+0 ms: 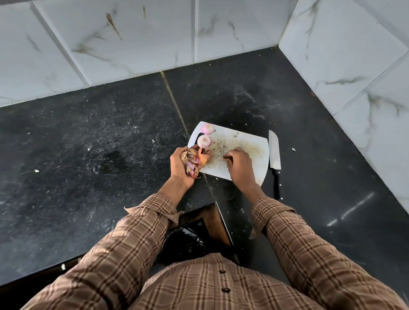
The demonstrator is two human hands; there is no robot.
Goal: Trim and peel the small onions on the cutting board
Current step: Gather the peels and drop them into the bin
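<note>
- Head view looks down on a white cutting board [242,157] set on a dark counter [77,144] near a tiled corner.
- Two peeled onions [204,141] sit at the board's far left edge, one just behind the other, probably parked there to keep them away from the scraps.
- Left hand [185,164] is cupped palm up at the board's near left corner, fingers curled round a heap of onion skins [193,160]; it seems to serve as a collecting bowl.
- Right hand [238,163] rests on the board with fingertips drawn together, apparently pinching up small bits of peel, though what lies between them is too small to tell.
- Knife [274,158] lies off the board's right edge, blade pointing away and untouched, which suggests cutting is finished and clearing up is under way.
</note>
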